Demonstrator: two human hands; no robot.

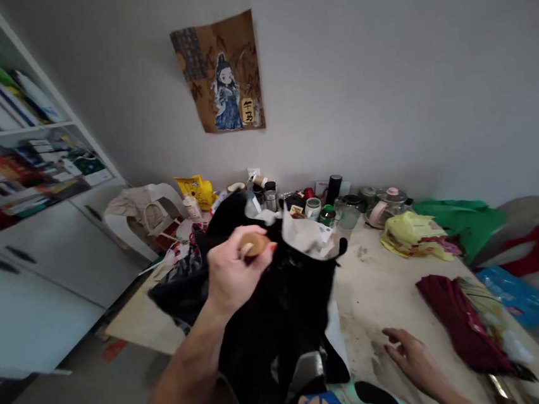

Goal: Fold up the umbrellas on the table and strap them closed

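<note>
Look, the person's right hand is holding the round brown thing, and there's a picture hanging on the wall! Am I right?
Almost! It's the left hand that holds the round brown thing, as the head view shows. The right hand is by the table, holding nothing that shows. And yes, a picture hangs on the wall.

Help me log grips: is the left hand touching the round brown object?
Touching: the head view plainly shows the left hand closed around the round brown object, thumb and fingers against it.
</note>
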